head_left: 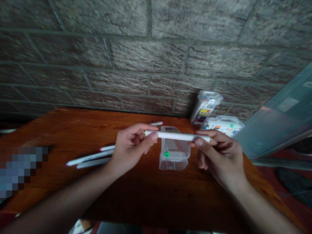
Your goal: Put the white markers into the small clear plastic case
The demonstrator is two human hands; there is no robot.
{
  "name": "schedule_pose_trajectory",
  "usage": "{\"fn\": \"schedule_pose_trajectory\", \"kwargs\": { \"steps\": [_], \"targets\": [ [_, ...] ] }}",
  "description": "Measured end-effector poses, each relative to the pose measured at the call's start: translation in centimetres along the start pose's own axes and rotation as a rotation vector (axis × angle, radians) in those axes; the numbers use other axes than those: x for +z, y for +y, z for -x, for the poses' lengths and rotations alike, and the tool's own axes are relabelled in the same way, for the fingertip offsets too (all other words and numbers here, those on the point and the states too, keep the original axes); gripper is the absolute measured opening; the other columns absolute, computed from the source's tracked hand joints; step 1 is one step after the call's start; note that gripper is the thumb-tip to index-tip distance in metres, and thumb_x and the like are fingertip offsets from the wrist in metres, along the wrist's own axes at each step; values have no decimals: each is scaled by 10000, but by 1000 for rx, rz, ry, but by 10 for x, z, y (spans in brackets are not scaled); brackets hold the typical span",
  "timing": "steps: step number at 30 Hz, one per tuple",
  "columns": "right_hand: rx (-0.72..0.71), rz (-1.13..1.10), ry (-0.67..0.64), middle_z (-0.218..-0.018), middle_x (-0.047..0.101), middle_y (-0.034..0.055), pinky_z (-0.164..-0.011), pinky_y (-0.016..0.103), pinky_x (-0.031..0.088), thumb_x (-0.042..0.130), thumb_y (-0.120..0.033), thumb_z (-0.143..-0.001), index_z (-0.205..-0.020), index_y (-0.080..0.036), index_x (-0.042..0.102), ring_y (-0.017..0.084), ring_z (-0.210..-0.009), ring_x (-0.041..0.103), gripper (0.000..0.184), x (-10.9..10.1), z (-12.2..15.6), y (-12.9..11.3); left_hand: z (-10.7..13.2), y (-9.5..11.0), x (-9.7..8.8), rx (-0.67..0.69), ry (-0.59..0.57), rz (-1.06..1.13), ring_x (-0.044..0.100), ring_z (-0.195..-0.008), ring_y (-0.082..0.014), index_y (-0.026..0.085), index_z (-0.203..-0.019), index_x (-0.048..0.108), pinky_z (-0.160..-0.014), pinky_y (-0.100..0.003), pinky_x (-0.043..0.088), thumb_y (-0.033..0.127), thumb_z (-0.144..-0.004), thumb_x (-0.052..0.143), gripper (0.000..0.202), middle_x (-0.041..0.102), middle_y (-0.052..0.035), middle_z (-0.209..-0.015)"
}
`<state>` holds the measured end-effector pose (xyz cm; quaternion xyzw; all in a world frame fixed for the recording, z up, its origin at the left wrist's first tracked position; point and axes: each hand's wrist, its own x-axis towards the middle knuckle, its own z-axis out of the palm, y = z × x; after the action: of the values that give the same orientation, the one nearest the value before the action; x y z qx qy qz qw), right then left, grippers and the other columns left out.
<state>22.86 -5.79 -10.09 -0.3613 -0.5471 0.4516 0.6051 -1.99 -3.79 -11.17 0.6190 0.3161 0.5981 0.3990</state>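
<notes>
A white marker pen with yellowish ends is held level between both my hands, above the table. My left hand pinches its left end between thumb and fingers. At the other end, my right hand grips the pen near a seam close to the tip. Below the pen stands a clear plastic case with a green dot on it. Several more markers lie on the table behind and beside my left hand, partly hidden by it. One marker with a reddish end shows just past my left fingers.
The wooden table stands against a stone-block wall. At the back right, one clear case stands upright by a second case filled with items. A grey panel rises at the right. A blurred-out patch covers the left edge.
</notes>
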Motion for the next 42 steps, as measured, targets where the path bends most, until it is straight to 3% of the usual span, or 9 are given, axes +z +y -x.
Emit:
{"fn": "schedule_pose_trajectory", "kwargs": {
  "steps": [3, 8, 21, 27, 36, 42],
  "targets": [
    [-7, 40, 7, -511, 714, -24, -295, 146, 443, 897, -325, -852, -1006, -223, 807, 89, -286, 546, 206, 1, 0, 1, 0, 0, 0, 3, 19, -83, 539, -445, -60, 175, -1021, 795, -423, -158, 402, 233, -878, 841, 161, 677, 34, -607],
    [-45, 64, 4, -460, 681, -34, -294, 129, 438, 915, -280, -828, -971, -200, 785, 103, -288, 577, 210, 3, 0, -2, -1, 2, 2, 20, 45, -112, 537, -453, -59, 167, -952, 781, -424, -161, 397, 200, -841, 857, 139, 661, 47, -603],
    [-71, 71, -34, -554, 710, -14, -357, 152, 476, 849, -248, -884, -927, -196, 760, 93, -370, 593, 111, 3, 0, -1, 2, 3, 1, 8, 24, -187, 529, -434, -79, 153, -966, 816, -405, -180, 367, 260, -865, 834, 148, 655, 15, -581],
    [-71, 73, -74, -562, 717, -11, -393, 152, 465, 786, -275, -950, -1061, -234, 807, 87, -409, 590, 120, -2, 0, 1, 1, 4, 2, -32, -4, -107, 521, -422, -88, 149, -1003, 815, -415, -188, 366, 306, -907, 800, 184, 619, 20, -526],
    [-57, 118, -32, -534, 713, -3, -339, 170, 463, 889, -298, -842, -956, -195, 809, 106, -354, 591, 173, 2, 1, 1, 0, 7, 2, 30, 31, -192, 532, -445, -83, 167, -908, 815, -392, -179, 359, 232, -822, 853, 115, 674, 12, -601],
    [-22, 104, -41, -530, 710, 2, -354, 172, 461, 862, -314, -873, -959, -195, 807, 102, -366, 581, 156, 1, 1, 0, -1, 8, 4, 29, 38, -192, 546, -479, -95, 174, -881, 813, -413, -190, 387, 243, -807, 865, 113, 698, -2, -619]
  ]
}}
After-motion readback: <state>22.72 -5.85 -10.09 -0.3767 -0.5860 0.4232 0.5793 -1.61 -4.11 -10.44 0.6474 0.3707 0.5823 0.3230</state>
